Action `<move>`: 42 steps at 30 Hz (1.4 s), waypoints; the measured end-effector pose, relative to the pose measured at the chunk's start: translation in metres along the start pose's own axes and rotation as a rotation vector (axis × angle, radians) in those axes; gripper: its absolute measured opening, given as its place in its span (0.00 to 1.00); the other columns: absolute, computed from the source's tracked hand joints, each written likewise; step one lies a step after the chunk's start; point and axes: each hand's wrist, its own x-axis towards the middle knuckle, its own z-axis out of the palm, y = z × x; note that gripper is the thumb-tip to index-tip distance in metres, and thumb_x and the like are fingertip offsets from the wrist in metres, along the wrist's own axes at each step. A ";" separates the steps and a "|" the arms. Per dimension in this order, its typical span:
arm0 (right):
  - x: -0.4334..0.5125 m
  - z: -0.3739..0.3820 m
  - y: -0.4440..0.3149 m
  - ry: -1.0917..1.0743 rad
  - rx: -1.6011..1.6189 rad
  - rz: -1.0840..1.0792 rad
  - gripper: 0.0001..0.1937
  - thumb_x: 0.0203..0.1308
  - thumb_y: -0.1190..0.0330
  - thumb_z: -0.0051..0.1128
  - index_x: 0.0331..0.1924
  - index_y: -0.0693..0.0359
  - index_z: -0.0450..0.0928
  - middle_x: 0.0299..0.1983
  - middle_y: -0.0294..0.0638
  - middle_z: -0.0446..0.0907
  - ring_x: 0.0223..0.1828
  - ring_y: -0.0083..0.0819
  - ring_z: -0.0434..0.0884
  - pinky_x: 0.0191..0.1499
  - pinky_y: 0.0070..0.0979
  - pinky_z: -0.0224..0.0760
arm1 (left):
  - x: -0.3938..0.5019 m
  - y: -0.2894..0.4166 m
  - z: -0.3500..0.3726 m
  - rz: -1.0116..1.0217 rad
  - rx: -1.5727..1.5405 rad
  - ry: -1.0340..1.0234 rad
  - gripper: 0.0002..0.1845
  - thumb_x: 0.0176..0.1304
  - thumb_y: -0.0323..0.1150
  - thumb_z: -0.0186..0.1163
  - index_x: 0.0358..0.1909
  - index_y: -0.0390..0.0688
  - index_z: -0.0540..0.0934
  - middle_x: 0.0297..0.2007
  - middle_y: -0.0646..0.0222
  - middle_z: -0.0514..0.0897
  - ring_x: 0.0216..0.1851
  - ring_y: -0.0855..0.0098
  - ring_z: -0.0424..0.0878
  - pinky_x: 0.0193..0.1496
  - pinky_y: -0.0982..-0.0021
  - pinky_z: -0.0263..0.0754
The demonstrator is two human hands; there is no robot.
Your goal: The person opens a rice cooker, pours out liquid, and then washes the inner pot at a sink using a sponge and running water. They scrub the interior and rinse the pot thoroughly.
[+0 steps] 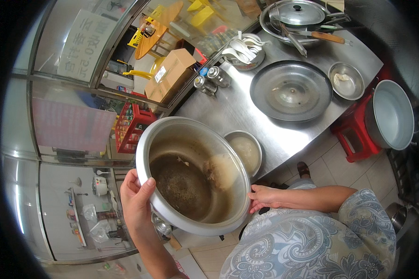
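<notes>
A large metal pot with a wide pale rim is held tilted before my body. My left hand grips its rim on the left, thumb on top. On the opposite side, my right hand pinches the rim with the fingers partly underneath. Dark brown residue covers the pot's bottom, and a pale cloudy patch shows at its right wall. Partly behind the pot, a round metal bowl holds cloudy, pale liquid on the steel worktop.
The steel worktop carries a large metal lid, a small bowl, two metal-topped shakers, a bowl of white spoons and a lidded pan. A deep basin rests on a red stool. Glass panels stand to the left.
</notes>
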 end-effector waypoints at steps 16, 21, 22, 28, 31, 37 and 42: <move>0.002 0.000 0.000 -0.011 -0.007 0.032 0.15 0.70 0.66 0.30 0.57 0.62 0.54 0.45 0.47 0.71 0.38 0.34 0.77 0.43 0.34 0.75 | -0.001 0.007 0.005 -0.006 0.019 -0.009 0.16 0.50 0.29 0.66 0.37 0.37 0.71 0.26 0.74 0.76 0.26 0.84 0.71 0.32 0.84 0.65; 0.000 0.000 -0.001 -0.010 -0.009 0.041 0.15 0.70 0.66 0.30 0.57 0.61 0.54 0.45 0.47 0.71 0.38 0.33 0.77 0.43 0.33 0.75 | 0.000 0.007 0.006 -0.004 0.024 -0.022 0.16 0.50 0.29 0.66 0.37 0.37 0.72 0.26 0.74 0.76 0.26 0.84 0.71 0.32 0.84 0.65; 0.001 0.000 0.000 -0.014 -0.011 0.041 0.15 0.70 0.66 0.29 0.57 0.61 0.54 0.45 0.47 0.71 0.38 0.33 0.77 0.43 0.33 0.75 | 0.000 0.007 0.006 -0.004 0.025 -0.021 0.16 0.50 0.29 0.66 0.37 0.37 0.72 0.26 0.74 0.77 0.26 0.84 0.71 0.32 0.84 0.65; -0.001 -0.001 -0.001 -0.017 -0.011 0.031 0.16 0.70 0.66 0.29 0.58 0.60 0.54 0.46 0.46 0.71 0.38 0.33 0.76 0.43 0.32 0.75 | 0.000 0.011 0.011 -0.002 0.020 -0.025 0.15 0.50 0.29 0.66 0.37 0.37 0.72 0.27 0.73 0.77 0.27 0.84 0.73 0.33 0.83 0.66; -0.002 -0.001 -0.001 -0.018 0.005 0.043 0.16 0.70 0.66 0.29 0.59 0.60 0.54 0.46 0.46 0.71 0.39 0.33 0.76 0.43 0.32 0.74 | -0.001 0.012 0.014 0.006 0.030 -0.020 0.15 0.50 0.28 0.66 0.37 0.37 0.72 0.27 0.73 0.78 0.27 0.84 0.73 0.33 0.83 0.67; 0.004 -0.009 0.005 -0.063 0.038 -0.005 0.16 0.69 0.66 0.34 0.55 0.65 0.52 0.44 0.51 0.70 0.40 0.40 0.77 0.44 0.37 0.75 | -0.001 0.014 0.015 0.003 0.032 -0.021 0.15 0.51 0.28 0.66 0.37 0.37 0.71 0.26 0.73 0.77 0.26 0.84 0.73 0.32 0.84 0.67; -0.001 -0.007 0.000 -0.051 0.023 0.019 0.16 0.68 0.67 0.35 0.55 0.65 0.53 0.45 0.51 0.70 0.41 0.41 0.77 0.45 0.37 0.75 | -0.003 0.019 0.023 -0.018 0.032 -0.013 0.14 0.51 0.28 0.65 0.37 0.36 0.71 0.23 0.72 0.77 0.20 0.84 0.72 0.20 0.84 0.65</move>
